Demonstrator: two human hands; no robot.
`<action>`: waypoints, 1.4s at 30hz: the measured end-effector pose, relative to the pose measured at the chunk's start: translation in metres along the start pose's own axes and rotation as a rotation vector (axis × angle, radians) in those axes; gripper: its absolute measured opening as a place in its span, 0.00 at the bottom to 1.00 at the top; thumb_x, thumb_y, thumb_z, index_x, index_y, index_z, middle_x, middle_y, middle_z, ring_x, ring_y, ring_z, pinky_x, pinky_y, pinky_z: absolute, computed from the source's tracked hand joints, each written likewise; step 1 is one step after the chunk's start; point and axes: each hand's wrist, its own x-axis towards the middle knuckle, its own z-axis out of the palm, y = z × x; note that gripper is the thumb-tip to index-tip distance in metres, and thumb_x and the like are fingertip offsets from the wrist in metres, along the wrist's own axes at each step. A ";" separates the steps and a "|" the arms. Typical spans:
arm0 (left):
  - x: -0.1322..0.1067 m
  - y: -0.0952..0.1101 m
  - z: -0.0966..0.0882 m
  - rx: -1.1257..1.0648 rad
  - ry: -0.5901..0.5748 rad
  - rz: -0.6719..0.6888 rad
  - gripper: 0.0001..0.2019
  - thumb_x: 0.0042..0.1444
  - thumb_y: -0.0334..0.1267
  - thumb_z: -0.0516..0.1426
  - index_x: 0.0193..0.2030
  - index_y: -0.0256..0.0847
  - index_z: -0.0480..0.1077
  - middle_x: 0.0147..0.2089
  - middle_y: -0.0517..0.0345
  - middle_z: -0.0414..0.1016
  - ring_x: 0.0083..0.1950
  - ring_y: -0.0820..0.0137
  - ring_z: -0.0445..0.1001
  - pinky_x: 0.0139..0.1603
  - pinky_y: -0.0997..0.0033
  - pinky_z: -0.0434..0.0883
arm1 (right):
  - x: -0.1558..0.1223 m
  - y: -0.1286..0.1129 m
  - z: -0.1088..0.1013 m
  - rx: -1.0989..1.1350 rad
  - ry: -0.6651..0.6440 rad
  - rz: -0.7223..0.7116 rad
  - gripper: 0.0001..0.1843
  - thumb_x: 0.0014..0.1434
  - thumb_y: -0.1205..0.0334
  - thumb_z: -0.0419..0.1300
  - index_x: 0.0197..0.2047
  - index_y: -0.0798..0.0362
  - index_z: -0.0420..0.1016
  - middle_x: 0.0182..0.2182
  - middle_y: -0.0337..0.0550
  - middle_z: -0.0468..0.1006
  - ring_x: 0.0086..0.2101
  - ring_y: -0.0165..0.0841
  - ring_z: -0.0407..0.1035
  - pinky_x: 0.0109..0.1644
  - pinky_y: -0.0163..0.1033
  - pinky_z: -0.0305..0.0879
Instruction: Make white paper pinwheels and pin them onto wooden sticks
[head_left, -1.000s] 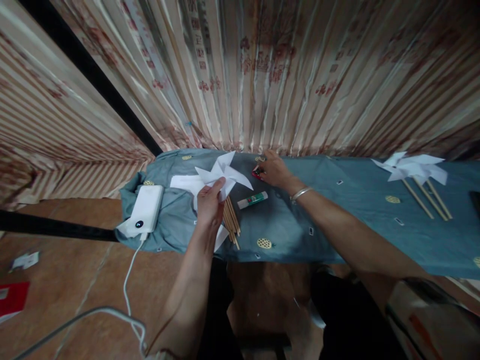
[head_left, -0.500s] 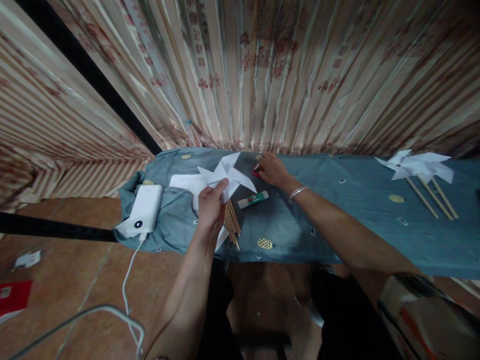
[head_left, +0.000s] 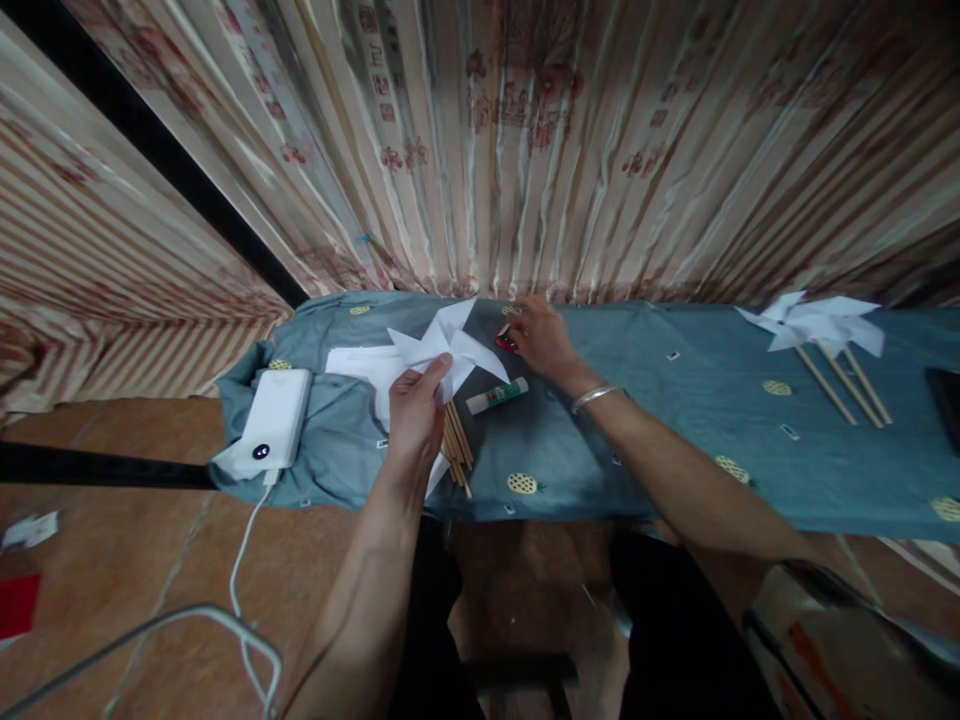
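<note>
Pinched between the thumb and fingers of my left hand (head_left: 415, 405) is a white paper pinwheel (head_left: 456, 340), its blades spread above the cloth. My right hand (head_left: 541, 340) is at a small red box (head_left: 506, 339), with its fingers curled down at the box's edge. Whatever those fingertips grip is too small to make out. Just below the box lies a glue stick (head_left: 497, 396) with a green label. Several thin wooden sticks (head_left: 459, 447) lie beside my left wrist, and white paper sheets (head_left: 360, 362) are partly hidden behind the left hand.
A white power bank (head_left: 277, 415) with a cable (head_left: 238, 580) lies at the left end of the blue-grey cloth (head_left: 645, 430). Finished pinwheels on sticks (head_left: 825, 325) rest at the right. A dark object (head_left: 945, 400) shows at the right edge. A patterned curtain (head_left: 525, 180) hangs behind.
The whole view has shifted slightly, so things sit a little further left. My left hand still holds the pinwheel, and my right hand stays at the red box, its fingers shifted slightly.
</note>
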 end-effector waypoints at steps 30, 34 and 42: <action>-0.009 -0.070 0.027 0.287 -0.194 -0.032 0.06 0.39 0.37 0.67 0.25 0.38 0.78 0.25 0.61 0.78 0.26 0.76 0.71 0.31 0.75 0.67 | -0.166 0.055 -0.005 0.520 0.069 0.092 0.05 0.54 0.58 0.66 0.35 0.49 0.80 0.44 0.46 0.80 0.48 0.42 0.73 0.55 0.52 0.66; -0.008 -0.076 0.033 0.286 -0.172 -0.056 0.08 0.37 0.38 0.68 0.25 0.38 0.78 0.26 0.60 0.78 0.27 0.75 0.72 0.32 0.74 0.67 | -0.165 0.046 -0.010 0.428 0.015 0.027 0.07 0.59 0.66 0.60 0.31 0.51 0.78 0.35 0.46 0.80 0.40 0.40 0.73 0.50 0.49 0.67; -0.006 -0.081 0.038 0.274 -0.146 -0.083 0.06 0.37 0.35 0.68 0.24 0.38 0.77 0.26 0.60 0.78 0.26 0.76 0.72 0.30 0.76 0.67 | -0.173 0.041 -0.001 0.534 0.004 0.069 0.05 0.56 0.66 0.60 0.32 0.50 0.78 0.58 0.51 0.71 0.58 0.45 0.64 0.61 0.54 0.61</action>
